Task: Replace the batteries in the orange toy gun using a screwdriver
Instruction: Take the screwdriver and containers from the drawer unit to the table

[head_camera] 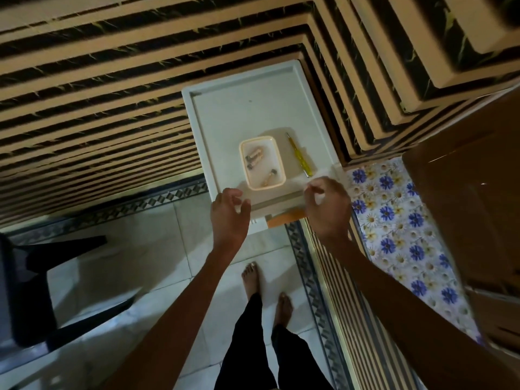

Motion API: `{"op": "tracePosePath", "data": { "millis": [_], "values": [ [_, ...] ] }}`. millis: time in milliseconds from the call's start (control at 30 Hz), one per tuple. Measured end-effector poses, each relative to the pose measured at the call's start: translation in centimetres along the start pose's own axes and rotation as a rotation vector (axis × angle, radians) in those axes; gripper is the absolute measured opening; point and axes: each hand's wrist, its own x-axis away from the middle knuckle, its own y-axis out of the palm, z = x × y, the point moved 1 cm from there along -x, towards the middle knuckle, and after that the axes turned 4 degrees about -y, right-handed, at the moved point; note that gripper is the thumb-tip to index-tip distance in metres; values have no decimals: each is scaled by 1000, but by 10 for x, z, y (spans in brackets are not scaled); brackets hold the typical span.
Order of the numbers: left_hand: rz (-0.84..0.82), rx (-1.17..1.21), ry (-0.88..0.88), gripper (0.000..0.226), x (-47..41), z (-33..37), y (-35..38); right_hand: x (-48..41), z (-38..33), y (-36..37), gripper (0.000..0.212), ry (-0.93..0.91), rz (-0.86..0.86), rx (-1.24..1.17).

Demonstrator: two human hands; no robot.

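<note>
Head cam, single wide-angle view: steep look down from standing height.
Lens sits on the person's head and faces forward and down, almost vertically. The white table [239,114] lies mid-frame, at arm's reach. Its near edge meets the left hand [229,215] and right hand [327,205] just below centre. Forearms [174,305] enter from the bottom corners. Bare feet [251,280] on floor tiles [112,277] fill the bottom centre. Frame edges are bent and blurred.

Only a strip of an orange plastic thing [285,216] shows below the white rimmed plastic bench [225,130]; its rim and the right hand [327,205] hide the rest. We cannot name the small pieces [254,159] in the cream plastic tub [242,153]. Blur smears the near rim, so we cannot tell whether the left hand [229,213] grips it.
</note>
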Motion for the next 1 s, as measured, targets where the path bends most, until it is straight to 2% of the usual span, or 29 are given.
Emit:
{"op": "tracePosePath", "data": {
  "millis": [100,167,267,433,500,600,767,900,967,1000],
  "values": [
    [-21,-268,222,20,13,-14,-2,35,6,1,15,-357,-265,19],
    [-47,-365,301,22,19,-12,-2,48,16,11,21,-506,-393,129],
    [-61,-375,334,28,29,-9,-2,59,25,23,57,-563,-501,272],
    [-17,-326,301,30,35,-13,-1,60,26,20,87,-600,-589,425],
    [-13,-312,274,30,32,-12,2,57,25,20,82,-602,-602,426],
    [7,-310,257,30,37,-13,6,55,19,19,62,-577,-607,475],
    [32,-314,284,32,44,-17,7,73,17,1,43,-579,-699,489],
    [36,-277,288,29,46,-20,8,113,43,-16,23,-538,-914,475],
    [33,-260,300,27,47,-20,10,139,64,-17,27,-479,-1006,395],
    [43,-250,314,26,47,-21,12,148,71,-15,32,-479,-1000,373]
  ]
}}
